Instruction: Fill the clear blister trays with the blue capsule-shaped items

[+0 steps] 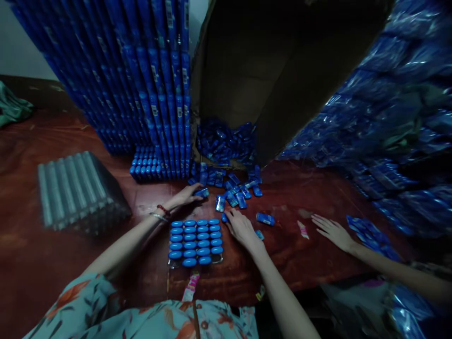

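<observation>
A clear tray in front of me holds rows of upright blue containers. My left hand reaches past the tray's far left corner, its fingertips on a loose blue container. My right hand lies palm down just right of the tray, with fingers touching a small blue container. More loose blue containers lie scattered beyond both hands.
A tall stack of filled blue trays rises behind. A tipped cardboard box spills containers. Empty clear trays sit at left. Another person's hand rests on the wooden table at right, by blue plastic packs.
</observation>
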{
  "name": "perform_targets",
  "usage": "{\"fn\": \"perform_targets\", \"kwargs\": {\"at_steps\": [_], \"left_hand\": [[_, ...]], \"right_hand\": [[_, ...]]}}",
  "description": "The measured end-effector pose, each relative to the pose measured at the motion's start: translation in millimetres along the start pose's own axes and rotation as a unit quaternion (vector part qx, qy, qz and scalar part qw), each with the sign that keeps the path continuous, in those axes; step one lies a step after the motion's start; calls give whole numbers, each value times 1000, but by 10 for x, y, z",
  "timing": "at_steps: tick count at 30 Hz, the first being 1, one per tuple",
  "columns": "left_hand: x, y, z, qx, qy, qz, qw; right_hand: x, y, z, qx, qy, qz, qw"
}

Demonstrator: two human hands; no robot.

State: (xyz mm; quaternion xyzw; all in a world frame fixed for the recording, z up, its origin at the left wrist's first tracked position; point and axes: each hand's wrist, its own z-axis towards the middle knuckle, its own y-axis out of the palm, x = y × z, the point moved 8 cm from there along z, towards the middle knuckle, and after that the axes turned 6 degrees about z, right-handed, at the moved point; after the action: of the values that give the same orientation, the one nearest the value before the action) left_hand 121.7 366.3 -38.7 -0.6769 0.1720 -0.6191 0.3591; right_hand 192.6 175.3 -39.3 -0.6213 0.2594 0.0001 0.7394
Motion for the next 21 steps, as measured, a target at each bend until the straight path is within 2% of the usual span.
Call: {"fn": "perform_targets", "kwargs": {"at_steps": [2,5,7,8,9,11,13,16,19,21], "left_hand": [[-72,-185,-389,49,-31,-29,998],[-196,-365,-1129,129,-98,-49,986],[-251,-426,-1694,195,-149,-52,968],[-259,-435,-1976,227,-173,-52,957],[-252,-416,-2235,248,-197,-52,947],[-207,-282,-2632,243,-239,-62,938],[-144,-58,-2847,204,-279,-107,932],[-69,302,-2919,171,-344,-245,890],[-10,577,-2820,161,-369,-364,840],[5,661,-2763,164,-357,-403,827]], "right_hand": [[27,20,78,6,11,23,1000],[173,-61,55,29,42,63,997],[307,-156,-106,61,86,167,980],[366,-179,-233,75,118,251,958],[405,-172,-384,84,153,344,923],[385,-72,-714,86,221,501,832],[254,83,-1005,72,269,576,768],[77,318,-1284,75,327,617,712],[1,486,-1390,83,358,621,692],[-16,541,-1414,81,359,618,695]]}}
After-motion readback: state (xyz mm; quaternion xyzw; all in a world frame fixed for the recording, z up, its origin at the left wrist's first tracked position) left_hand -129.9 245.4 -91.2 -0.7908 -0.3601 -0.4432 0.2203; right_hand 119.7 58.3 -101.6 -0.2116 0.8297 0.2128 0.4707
